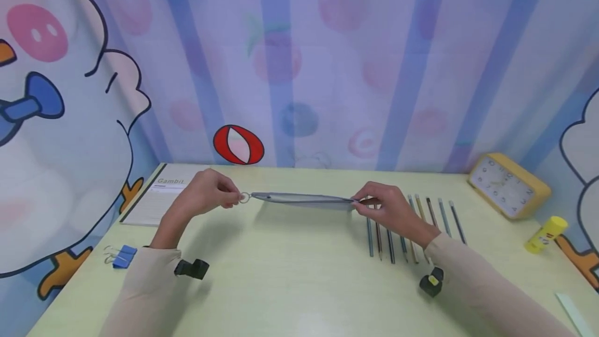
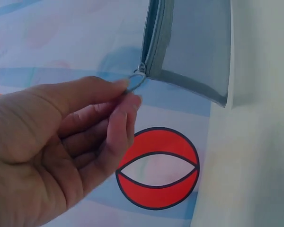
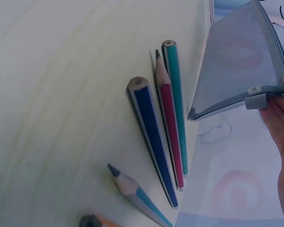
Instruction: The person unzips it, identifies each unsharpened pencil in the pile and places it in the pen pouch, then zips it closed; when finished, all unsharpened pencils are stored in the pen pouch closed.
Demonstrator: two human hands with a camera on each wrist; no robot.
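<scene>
Nearest the head camera, two sleeved forearms reach over the pale green table (image 1: 299, 285), each with a small black wrist camera strapped on. Between the hands a flat grey zip pouch (image 1: 304, 200) is held stretched above the table top, just left of a row of pencils (image 1: 412, 228). The left hand (image 1: 206, 194) is closed on the ring pull (image 2: 137, 80) of the zipper, pinched between thumb and fingertips at the pouch's left end; the right hand (image 1: 388, 209) is closed on the opposite end, where a small grey tab (image 3: 255, 100) is gripped. The zip is judged to run most smoothly if the pouch is kept taut between both hands and the ring is drawn straight along the line of the teeth, not upward or sideways. A firm hold at the right end should be kept so that the fabric is not bunched ahead of the slider. The pouch is best kept clear of the pencils below, so that none is knocked out of the row.
</scene>
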